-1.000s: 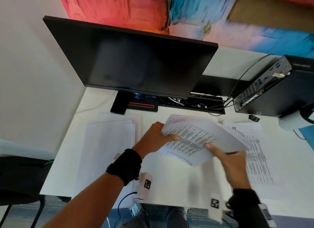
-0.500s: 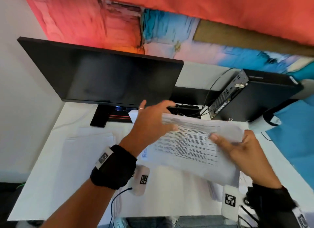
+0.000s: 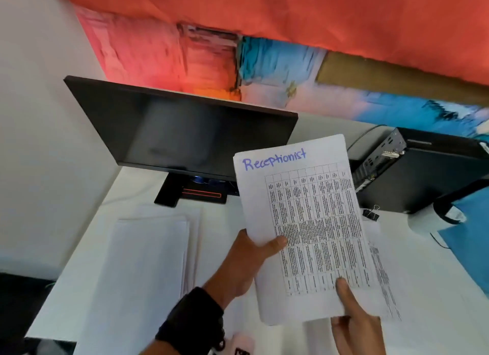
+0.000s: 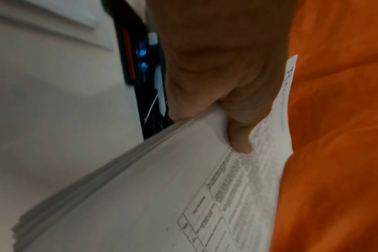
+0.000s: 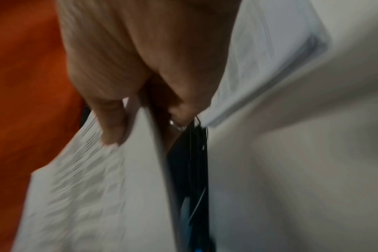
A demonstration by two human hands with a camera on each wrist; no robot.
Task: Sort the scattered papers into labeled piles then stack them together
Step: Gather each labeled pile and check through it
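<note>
**Receptionist bundle raised upright for reading**

Since the earlier frames, the held bundle has turned from a flat, slanted carry to an upright position facing the camera, and the handwritten label "Receptionist" now reads at its top. The head view has also tilted upward, showing more of the coloured wall.

Findings:
- The Receptionist bundle [image 3: 304, 222] is held in the air above the desk [image 3: 79, 262], in front of the monitor [image 3: 180, 132]. The left wrist view shows several sheets at its edge.
- The left hand [image 3: 251, 259] grips the bundle's left edge, thumb curled over the printed face, fingers behind.
- The right hand [image 3: 354, 325] pinches the lower right corner, thumb on the front; the right wrist view is blurred but shows fingers closed on the paper.
- A white pile [image 3: 148, 254] lies on the desk to the left. Another printed sheet [image 3: 381, 275] lies flat beneath and right of the bundle.
- A binder clip [image 3: 370, 213] sits beside the small computer [image 3: 418, 174].

Assessment: the label is now legible, so this bundle appears identified. Sorting seems largely done; combining this bundle with the desk piles likely remains. Risk: loose sheets may slip if either grip eases.
</note>
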